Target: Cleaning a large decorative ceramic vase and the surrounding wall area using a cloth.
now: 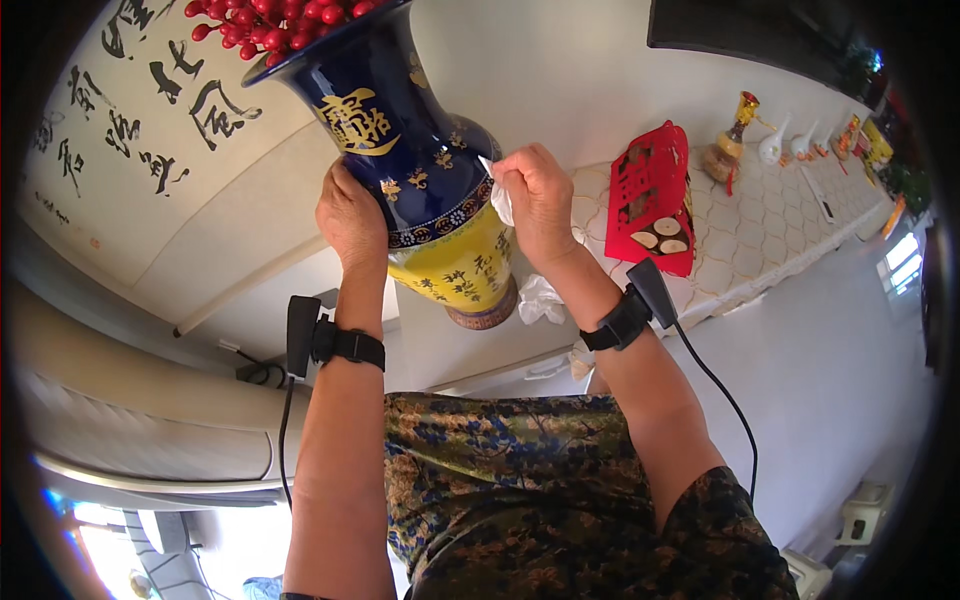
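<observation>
A large porcelain vase (424,176), dark blue above and yellow below with gold decoration and writing, stands on a cabinet top before me. Red artificial berries (274,26) fill its flared mouth. My left hand (351,214) rests against the left side of the blue body, steadying it. In my right hand (534,199) a white tissue (501,204) is pinched between thumb and fingers, against the right side of the vase near the patterned band. A crumpled white tissue (541,300) lies beside the vase's foot. Both wrists wear black straps with cabled devices.
Right of the vase, a patterned tablecloth (772,217) bears a red box-like decoration (651,199), a gold-topped bottle (731,146) and small white vases (772,146). A calligraphy scroll (172,127) hangs at the left, above a beige sofa (150,420). A dark screen (750,41) is at the upper right.
</observation>
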The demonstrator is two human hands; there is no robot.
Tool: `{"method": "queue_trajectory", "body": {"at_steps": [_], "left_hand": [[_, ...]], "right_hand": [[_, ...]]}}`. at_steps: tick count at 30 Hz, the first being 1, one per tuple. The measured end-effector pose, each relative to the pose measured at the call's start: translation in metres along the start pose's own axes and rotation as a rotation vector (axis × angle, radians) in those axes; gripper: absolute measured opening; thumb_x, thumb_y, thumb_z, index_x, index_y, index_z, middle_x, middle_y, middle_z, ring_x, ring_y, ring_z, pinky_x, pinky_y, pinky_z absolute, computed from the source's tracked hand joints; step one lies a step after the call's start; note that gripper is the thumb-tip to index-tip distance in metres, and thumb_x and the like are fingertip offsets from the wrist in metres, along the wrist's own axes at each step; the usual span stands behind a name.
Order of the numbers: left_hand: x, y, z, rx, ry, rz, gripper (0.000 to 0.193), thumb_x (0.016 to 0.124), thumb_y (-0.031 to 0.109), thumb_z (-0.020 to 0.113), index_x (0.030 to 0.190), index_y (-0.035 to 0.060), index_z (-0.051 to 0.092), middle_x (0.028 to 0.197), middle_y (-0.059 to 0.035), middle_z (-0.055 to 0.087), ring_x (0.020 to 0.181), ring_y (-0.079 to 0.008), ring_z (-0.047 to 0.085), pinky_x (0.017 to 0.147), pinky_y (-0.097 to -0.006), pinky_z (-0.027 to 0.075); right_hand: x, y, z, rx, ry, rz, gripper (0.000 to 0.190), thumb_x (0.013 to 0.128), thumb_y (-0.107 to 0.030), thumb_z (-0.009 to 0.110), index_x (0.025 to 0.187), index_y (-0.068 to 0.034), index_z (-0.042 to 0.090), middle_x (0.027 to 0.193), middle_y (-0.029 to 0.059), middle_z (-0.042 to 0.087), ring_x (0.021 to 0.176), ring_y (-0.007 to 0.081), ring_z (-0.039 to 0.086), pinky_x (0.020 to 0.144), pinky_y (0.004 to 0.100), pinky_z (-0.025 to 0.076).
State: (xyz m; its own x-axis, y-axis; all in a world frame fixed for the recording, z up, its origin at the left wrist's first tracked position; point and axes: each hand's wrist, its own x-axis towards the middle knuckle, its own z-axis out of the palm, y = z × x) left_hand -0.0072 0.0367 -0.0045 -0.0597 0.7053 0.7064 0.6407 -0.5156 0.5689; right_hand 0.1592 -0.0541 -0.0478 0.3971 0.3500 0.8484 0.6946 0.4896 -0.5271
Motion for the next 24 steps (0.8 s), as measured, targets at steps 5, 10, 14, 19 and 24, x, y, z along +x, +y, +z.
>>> {"method": "queue_trajectory", "body": {"at_steps": [5, 10, 14, 19, 24], "left_hand": [[-0.001, 0.001, 0.001, 0.024, 0.002, 0.011, 0.037, 0.094, 0.021, 0.030, 0.103, 0.0030, 0.061, 0.099, -0.0175, 0.063, 0.088, -0.0349, 0.060, 0.078, -0.0390, 0.048], [-0.001, 0.002, -0.001, 0.027, 0.023, 0.031, 0.036, 0.094, 0.020, 0.031, 0.103, 0.0029, 0.061, 0.099, -0.0173, 0.063, 0.088, -0.0348, 0.061, 0.078, -0.0389, 0.048], [-0.002, 0.004, 0.002, -0.007, 0.017, -0.003, 0.034, 0.093, 0.018, 0.033, 0.104, 0.0032, 0.061, 0.099, -0.0170, 0.063, 0.088, -0.0349, 0.060, 0.077, -0.0391, 0.048], [-0.002, -0.006, 0.001, 0.060, 0.064, 0.130, 0.034, 0.093, 0.020, 0.033, 0.103, 0.0033, 0.061, 0.096, -0.0176, 0.064, 0.086, -0.0357, 0.060, 0.076, -0.0399, 0.048], [-0.001, 0.002, 0.003, -0.048, 0.024, -0.007, 0.036, 0.094, 0.022, 0.032, 0.103, 0.0037, 0.062, 0.093, -0.0193, 0.064, 0.087, -0.0365, 0.060, 0.077, -0.0405, 0.048]], "right_hand": [[0.001, 0.009, 0.008, 0.095, 0.080, 0.092, 0.007, 0.073, 0.003, 0.057, 0.072, -0.003, 0.054, 0.069, 0.0103, 0.052, 0.065, 0.0275, 0.054, 0.058, 0.0356, 0.043], [0.007, 0.034, 0.008, 0.053, 0.065, 0.121, 0.006, 0.074, 0.002, 0.057, 0.074, -0.004, 0.055, 0.072, 0.0112, 0.054, 0.065, 0.0273, 0.056, 0.058, 0.0344, 0.045], [0.005, 0.030, 0.004, -0.045, 0.043, 0.115, 0.006, 0.074, 0.001, 0.058, 0.073, -0.005, 0.056, 0.072, 0.0114, 0.054, 0.065, 0.0277, 0.057, 0.057, 0.0350, 0.045], [0.007, 0.020, 0.008, -0.018, 0.050, 0.048, 0.005, 0.074, 0.000, 0.058, 0.074, -0.005, 0.057, 0.072, 0.0109, 0.055, 0.066, 0.0279, 0.057, 0.060, 0.0351, 0.045], [0.017, 0.031, 0.007, 0.019, -0.005, 0.127, 0.004, 0.074, 0.000, 0.058, 0.073, -0.004, 0.057, 0.071, 0.0108, 0.055, 0.065, 0.0274, 0.057, 0.060, 0.0348, 0.045]]}}
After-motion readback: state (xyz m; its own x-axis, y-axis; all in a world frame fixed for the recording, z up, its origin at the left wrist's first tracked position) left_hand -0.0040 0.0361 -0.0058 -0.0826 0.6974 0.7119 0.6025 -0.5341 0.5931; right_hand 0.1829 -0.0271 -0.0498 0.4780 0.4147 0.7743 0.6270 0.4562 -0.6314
